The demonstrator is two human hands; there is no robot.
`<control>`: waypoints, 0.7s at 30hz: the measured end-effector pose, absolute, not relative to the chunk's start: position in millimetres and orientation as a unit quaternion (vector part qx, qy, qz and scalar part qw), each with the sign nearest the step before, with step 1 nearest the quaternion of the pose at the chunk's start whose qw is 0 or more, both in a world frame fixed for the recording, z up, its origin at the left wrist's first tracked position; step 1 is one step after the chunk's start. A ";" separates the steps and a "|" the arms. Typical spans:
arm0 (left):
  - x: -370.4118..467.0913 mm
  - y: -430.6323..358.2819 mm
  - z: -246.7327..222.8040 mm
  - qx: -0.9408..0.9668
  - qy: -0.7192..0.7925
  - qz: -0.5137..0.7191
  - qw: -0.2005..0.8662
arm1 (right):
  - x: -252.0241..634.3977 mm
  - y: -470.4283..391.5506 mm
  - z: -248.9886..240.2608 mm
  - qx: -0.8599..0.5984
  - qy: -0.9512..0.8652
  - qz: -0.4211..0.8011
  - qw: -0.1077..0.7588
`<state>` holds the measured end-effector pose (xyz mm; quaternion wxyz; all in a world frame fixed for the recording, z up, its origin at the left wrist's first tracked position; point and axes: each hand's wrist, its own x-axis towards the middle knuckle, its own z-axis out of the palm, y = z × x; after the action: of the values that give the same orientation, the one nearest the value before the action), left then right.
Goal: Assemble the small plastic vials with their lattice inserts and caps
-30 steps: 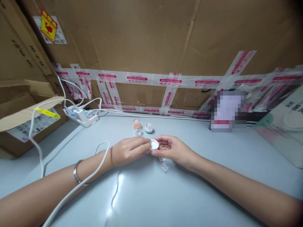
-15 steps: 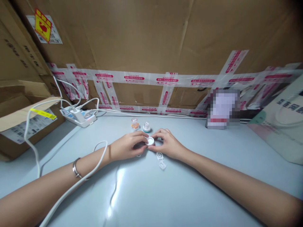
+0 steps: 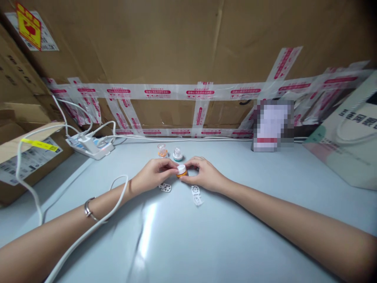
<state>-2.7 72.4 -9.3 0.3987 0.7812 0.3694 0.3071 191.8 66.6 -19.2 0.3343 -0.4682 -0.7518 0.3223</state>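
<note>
A small round piece, white on top with an orange band below (image 3: 182, 170), is held between both hands. My left hand (image 3: 157, 171) pinches its left side with thumb and fingertips. From the right, my right hand (image 3: 204, 173) grips it the same way. Behind the hands stand a clear and orange piece (image 3: 161, 150) and a white piece with a teal base (image 3: 177, 154). A flat white openwork part (image 3: 165, 187) lies below my left hand, partly hidden by it. Another white part (image 3: 196, 195) lies below my right hand.
A power strip (image 3: 90, 146) with plugs and white cables sits at the back left, beside an open cardboard box (image 3: 32, 157). One cable crosses over the left forearm. A blurred-out phone-like object (image 3: 272, 125) and a pale bag (image 3: 350, 137) stand at the right.
The held piece is tilted differently, and its orange band now shows. The flat white part by my left hand is more exposed. The whole view has shifted slightly.
</note>
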 end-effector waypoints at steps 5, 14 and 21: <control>-0.7 71.4 -7.3 0.747 0.367 0.343 0.435 | 188.1 63.0 -17.3 -0.460 -0.694 0.410 0.372; 2.0 53.4 7.1 0.740 0.358 0.427 0.376 | 179.2 43.5 -0.4 -0.398 -0.511 0.588 0.485; 5.7 47.8 11.7 0.723 0.378 0.434 0.382 | 177.5 32.4 6.0 -0.379 -0.462 0.634 0.491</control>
<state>5.7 47.8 11.7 0.3818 0.7233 0.3781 0.4338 177.5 32.4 6.0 0.4911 -0.3791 -0.4617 0.6340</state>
